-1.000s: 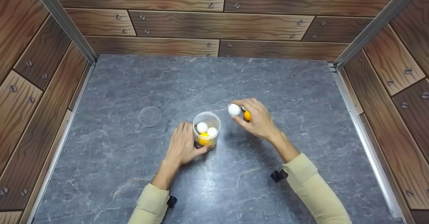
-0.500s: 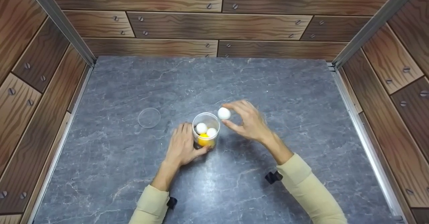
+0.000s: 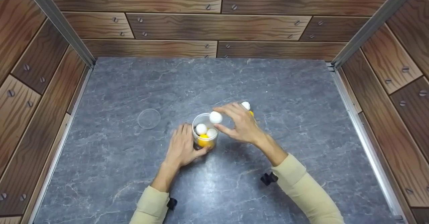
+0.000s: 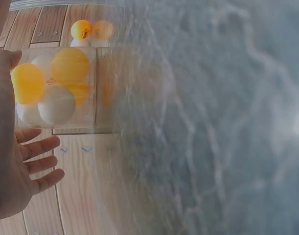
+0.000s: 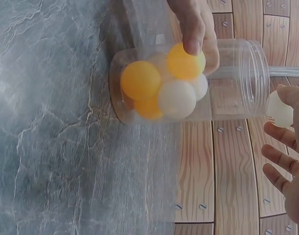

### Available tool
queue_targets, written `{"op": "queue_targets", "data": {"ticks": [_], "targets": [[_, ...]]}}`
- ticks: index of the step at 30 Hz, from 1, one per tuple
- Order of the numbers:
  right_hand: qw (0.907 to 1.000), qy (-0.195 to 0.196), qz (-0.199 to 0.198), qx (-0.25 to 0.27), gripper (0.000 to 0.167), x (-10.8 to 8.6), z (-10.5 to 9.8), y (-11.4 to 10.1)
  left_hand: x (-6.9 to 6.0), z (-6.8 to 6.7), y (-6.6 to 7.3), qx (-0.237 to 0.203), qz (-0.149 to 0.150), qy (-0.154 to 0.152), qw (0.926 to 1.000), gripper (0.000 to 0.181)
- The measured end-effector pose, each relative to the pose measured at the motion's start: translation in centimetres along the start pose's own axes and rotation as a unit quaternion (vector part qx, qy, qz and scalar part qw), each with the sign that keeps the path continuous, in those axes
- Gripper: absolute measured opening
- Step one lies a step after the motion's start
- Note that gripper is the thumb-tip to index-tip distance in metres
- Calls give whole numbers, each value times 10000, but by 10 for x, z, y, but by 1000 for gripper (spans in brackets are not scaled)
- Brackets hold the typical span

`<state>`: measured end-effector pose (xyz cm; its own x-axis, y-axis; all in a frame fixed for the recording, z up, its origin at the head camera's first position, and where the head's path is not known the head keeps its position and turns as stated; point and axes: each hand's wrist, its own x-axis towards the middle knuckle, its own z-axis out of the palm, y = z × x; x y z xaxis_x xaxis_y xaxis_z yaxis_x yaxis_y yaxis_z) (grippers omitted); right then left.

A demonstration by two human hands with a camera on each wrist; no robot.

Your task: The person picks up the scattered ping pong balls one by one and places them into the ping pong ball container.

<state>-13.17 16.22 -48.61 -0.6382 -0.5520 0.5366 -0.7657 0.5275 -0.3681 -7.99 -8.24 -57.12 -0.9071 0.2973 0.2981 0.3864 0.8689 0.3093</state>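
A clear plastic jar point(image 5: 227, 98) stands upright on the table with several orange and white ping-pong balls in its lower part. My left hand point(image 3: 182, 145) holds the jar from the left, thumb at the near side and fingers along the far left wall. Between thumb and fingertips my right hand point(image 3: 239, 123) pinches a white ping-pong ball point(image 3: 215, 117) at the right side of the jar's mouth. In the right wrist view this ball point(image 5: 279, 110) is just beyond the jar's threaded rim. The jar hides part of the left fingers there.
Behind the right hand lie a white ball point(image 3: 246, 105) and an orange ball point(image 3: 251, 113), both partly hidden. A clear round lid point(image 3: 149, 119) lies flat to the left of the jar. Wood-patterned walls point(image 3: 214, 26) enclose the grey marbled table point(image 3: 285, 83).
My right hand has carried the white ball leftward to the jar's mouth, uncovering part of the loose balls behind it. The left hand and the jar have stayed in place.
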Motion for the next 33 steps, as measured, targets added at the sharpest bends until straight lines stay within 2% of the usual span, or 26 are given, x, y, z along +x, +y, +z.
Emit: {"op": "queue_targets", "data": {"ticks": [9, 20, 28, 33], "targets": [[9996, -262, -64, 45, 46, 3, 6, -8, -3, 2, -1, -60, -50, 31, 10000, 86], [9983, -549, -109, 145, 45, 9, 9, -11, 2, 3, 1, -44, -38, 47, 10000, 87], [9952, -952, 132, 175, 44, 12, 10, -14, 3, 2, 2, 9, -25, 15, 10000, 91], [9922, -1196, 307, 166, 46, 15, 11, -16, 2, 2, 2, 41, 12, 122, 9999, 90]]}}
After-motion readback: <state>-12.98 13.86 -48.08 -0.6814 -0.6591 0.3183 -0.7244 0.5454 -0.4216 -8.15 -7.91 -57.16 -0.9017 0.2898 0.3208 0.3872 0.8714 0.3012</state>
